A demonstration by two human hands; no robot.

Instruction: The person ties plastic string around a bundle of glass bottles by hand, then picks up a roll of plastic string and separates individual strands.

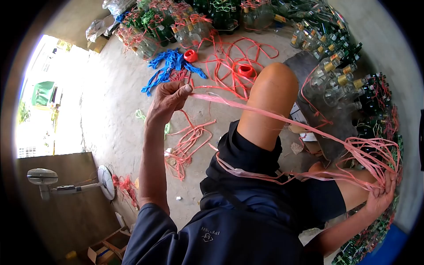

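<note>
A strand of pink plastic twine (265, 112) runs taut across my raised knee, from one hand to the other. My left hand (170, 99) is closed in a pinch on one end of it, out over the floor. At the far right, my right hand (382, 192) grips a looped bundle of the same twine (366, 152). Another slack length of twine (247, 173) hangs over my lap and leads to the right hand. Between my left hand and my knee, the floor holds loose pink-red strands (190, 143).
Tied bunches of glass bottles (190, 33) line the back, and more bottles (335, 79) stand along the right wall. Red twine rolls (246, 70), tangled red twine (225, 55) and blue strips (170, 66) lie ahead. A fan (75, 185) and a cardboard box (106, 249) are at left.
</note>
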